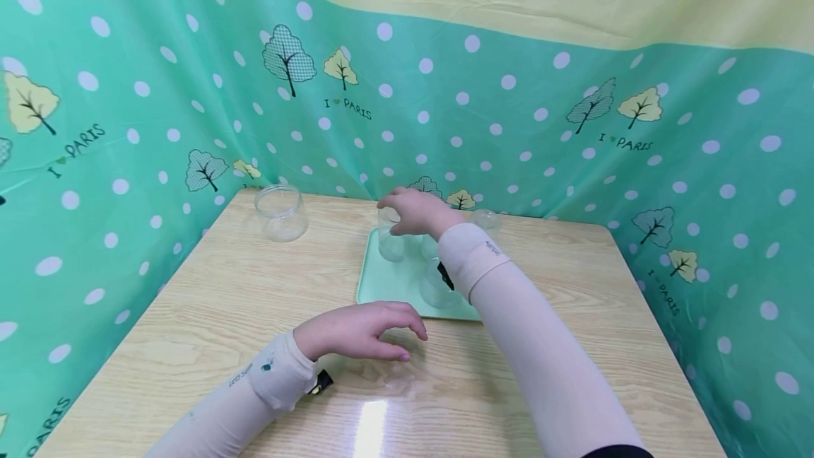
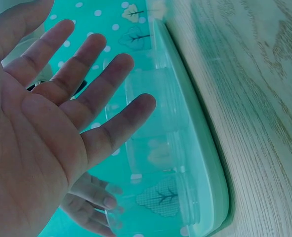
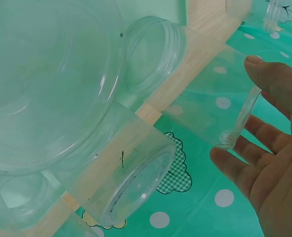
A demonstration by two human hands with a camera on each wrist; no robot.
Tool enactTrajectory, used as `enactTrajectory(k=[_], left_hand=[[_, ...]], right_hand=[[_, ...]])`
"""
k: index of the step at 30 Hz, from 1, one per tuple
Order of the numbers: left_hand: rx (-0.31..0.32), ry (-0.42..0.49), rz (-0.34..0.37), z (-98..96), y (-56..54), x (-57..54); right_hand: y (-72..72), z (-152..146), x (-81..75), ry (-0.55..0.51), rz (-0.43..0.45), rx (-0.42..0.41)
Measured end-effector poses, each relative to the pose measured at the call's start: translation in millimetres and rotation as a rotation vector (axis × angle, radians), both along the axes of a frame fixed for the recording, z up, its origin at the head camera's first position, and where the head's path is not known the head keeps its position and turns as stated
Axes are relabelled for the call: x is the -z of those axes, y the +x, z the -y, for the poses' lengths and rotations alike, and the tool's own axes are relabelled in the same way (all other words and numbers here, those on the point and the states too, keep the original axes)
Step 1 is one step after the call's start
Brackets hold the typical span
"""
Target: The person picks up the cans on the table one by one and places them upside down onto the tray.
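My right hand (image 1: 416, 210) reaches over the far left corner of a pale green tray (image 1: 375, 288). Its fingers and thumb grip the upper end of a clear cylindrical jar (image 1: 391, 244); in the right wrist view the jar's ringed rim (image 3: 153, 54) stands mouth down on the tray. Beside it is a similar jar (image 3: 136, 163), and a wider clear jar (image 3: 47, 84) stands nearer. The left hand (image 1: 359, 331) hovers in front of the tray, palm facing its wrist camera, fingers (image 2: 121, 123) spread, holding nothing.
A wide clear jar (image 1: 280, 214) stands on the far left of the wooden table (image 1: 210, 302). Another clear rounded piece (image 1: 485, 219) shows behind the right wrist. Green dotted cloth (image 1: 413, 112) hangs along the back and sides. My right forearm hides part of the tray.
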State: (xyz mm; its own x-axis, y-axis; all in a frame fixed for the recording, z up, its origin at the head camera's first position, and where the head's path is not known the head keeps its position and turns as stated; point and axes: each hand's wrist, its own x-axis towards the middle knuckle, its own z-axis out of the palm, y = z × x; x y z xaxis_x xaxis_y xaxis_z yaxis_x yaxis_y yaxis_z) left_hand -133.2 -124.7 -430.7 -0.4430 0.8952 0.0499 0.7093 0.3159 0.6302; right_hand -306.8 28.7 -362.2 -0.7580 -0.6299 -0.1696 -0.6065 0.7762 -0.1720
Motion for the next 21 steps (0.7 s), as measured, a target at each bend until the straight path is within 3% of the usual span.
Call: enactTrajectory(k=[11, 21], left_hand=[[-0.002, 0.015, -0.03, 2.9, -1.7, 1.6], [-0.025, 0.003, -0.023, 3.7, -2.3, -1.2]], right_hand=[[2.4, -1.2, -0.8, -0.027, 0.007, 0.013], [8.1, -7.8, -13.5, -0.108, -0.105, -0.057]])
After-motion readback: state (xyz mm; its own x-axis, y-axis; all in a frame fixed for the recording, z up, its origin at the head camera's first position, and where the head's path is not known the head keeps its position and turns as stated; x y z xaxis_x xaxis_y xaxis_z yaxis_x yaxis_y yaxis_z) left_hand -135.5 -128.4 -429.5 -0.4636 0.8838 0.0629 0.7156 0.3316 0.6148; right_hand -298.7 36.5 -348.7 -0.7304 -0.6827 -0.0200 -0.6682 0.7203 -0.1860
